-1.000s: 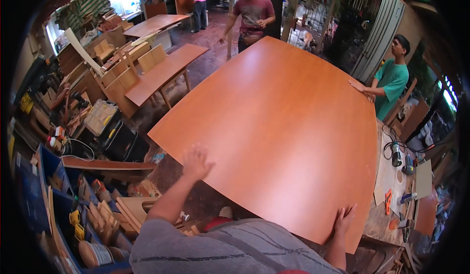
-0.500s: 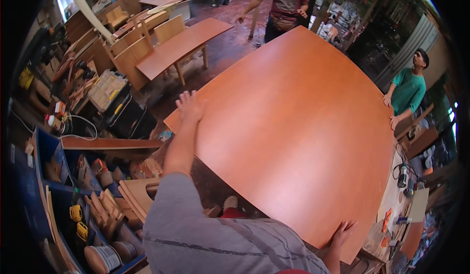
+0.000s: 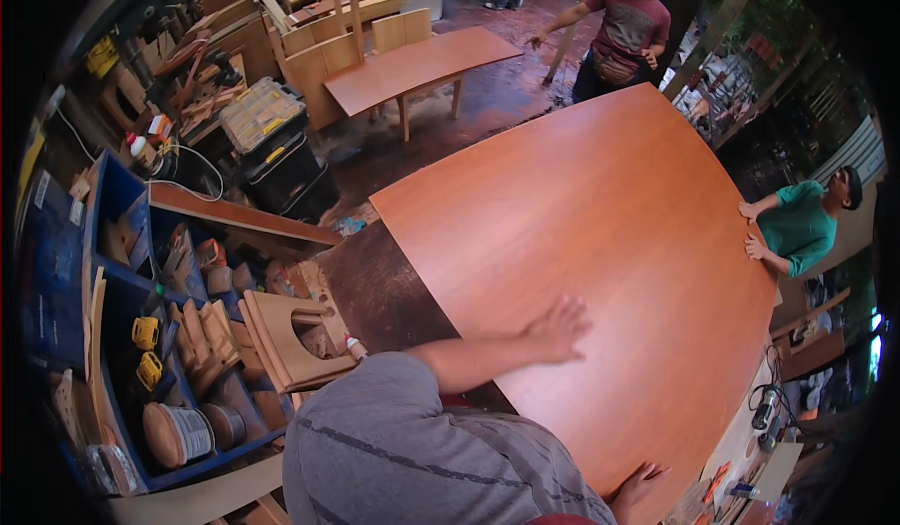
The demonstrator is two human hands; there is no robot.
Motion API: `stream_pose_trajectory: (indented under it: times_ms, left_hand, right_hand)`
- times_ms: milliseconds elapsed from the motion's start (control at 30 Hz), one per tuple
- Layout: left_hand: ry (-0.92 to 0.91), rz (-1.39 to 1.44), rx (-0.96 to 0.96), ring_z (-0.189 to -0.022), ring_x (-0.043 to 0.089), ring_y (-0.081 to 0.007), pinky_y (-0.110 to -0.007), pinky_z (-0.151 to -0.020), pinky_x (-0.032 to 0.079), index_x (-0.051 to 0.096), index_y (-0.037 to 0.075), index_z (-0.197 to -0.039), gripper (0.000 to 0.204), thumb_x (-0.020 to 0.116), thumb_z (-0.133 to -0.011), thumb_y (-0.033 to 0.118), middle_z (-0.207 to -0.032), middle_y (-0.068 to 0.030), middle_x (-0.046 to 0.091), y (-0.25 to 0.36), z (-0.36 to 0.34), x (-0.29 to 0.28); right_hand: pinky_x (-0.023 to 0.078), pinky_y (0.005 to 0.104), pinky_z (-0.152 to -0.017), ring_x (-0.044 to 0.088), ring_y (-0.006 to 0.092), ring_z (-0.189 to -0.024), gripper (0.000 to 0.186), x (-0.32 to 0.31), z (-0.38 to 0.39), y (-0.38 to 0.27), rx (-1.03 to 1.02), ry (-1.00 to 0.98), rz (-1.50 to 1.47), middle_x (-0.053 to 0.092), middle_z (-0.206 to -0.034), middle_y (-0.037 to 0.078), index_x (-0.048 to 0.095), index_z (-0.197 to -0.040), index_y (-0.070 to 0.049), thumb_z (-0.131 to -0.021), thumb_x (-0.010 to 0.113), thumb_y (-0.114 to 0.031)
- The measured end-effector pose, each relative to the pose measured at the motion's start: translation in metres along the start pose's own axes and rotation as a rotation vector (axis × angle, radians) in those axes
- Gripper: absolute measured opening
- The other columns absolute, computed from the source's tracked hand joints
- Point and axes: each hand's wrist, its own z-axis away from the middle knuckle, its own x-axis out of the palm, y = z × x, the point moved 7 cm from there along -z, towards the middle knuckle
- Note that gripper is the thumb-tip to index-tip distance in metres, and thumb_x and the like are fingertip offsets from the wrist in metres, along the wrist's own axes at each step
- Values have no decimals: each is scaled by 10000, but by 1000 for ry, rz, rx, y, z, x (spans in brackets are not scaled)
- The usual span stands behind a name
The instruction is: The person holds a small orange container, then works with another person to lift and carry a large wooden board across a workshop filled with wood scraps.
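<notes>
A large orange-brown wooden panel with a smooth, shiny face lies flat before me. My left hand is over its near middle part, fingers spread, with nothing held; whether the palm touches the surface I cannot tell. Near the panel's closest edge, my right hand rests with its fingers stretched out and the wrist partly cut off by my shirt. On the right side, a co-worker in a green shirt has both hands on the panel's edge.
Another person in a dark red shirt stands beyond the far corner. To my left are a blue compartment bin with wood offcuts, and a black toolbox. A smaller brown tabletop stands behind. A corded tool lies at right.
My left hand has come from the panel's left corner inward to its near middle. The view has turned left; my right hand stays by the near edge.
</notes>
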Motion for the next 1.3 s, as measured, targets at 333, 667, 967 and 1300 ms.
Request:
stream_pose_trajectory:
  times_ms: [333, 667, 967, 1300]
  left_hand:
    - [140, 107, 175, -1418, 223, -342, -484, -1163, 160, 389, 77, -1424, 744, 620, -845, 483, -1503, -205, 301, -16, 59, -16]
    - [424, -123, -922, -1437, 181, -326, -493, -1163, 126, 332, 67, -1446, 724, 494, -907, 521, -1526, -192, 253, -325, 158, -162]
    - [425, -132, -967, -1469, 73, -304, -463, -1181, 30, 222, 54, -1499, 791, 413, -929, 567, -1573, -184, 135, -337, 152, -134]
    - [291, -100, -839, -1472, 34, -302, -448, -1185, 16, 179, 61, -1510, 845, 435, -911, 600, -1578, -187, 96, -271, 131, -112]
  right_hand:
    - [314, 381, -1115, 341, 361, -1367, 679, -3, 3, 1, 104, -54, -112, 251, -1515, 250, 162, -1481, 39, -998, 455, -339]
    - [299, 391, -1117, 333, 362, -1367, 652, -10, 5, -17, 30, -2, -44, 299, -1481, 271, 216, -1459, 58, -1002, 448, -345]
    - [236, 390, -1145, 283, 359, -1396, 631, -16, 4, -21, 74, 24, -29, 296, -1498, 247, 247, -1451, 60, -984, 481, -295]
    - [280, 410, -1128, 321, 393, -1366, 635, -7, 0, -12, 29, 14, 5, 305, -1477, 278, 220, -1465, 39, -974, 492, -258]
